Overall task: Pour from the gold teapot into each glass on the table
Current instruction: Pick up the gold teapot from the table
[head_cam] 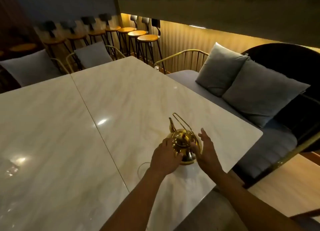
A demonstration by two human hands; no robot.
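Two hands flank gold teapot [184, 145] | left hand [164, 159] touching, right hand [206, 151] open | table [86, 127]

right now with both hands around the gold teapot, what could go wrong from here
The gold teapot stands near the marble table's corner edge, so a nudge from the left hand or right hand could push it off. Its wire handle is ungrasped, and the polished body may slip. No glass is in view.
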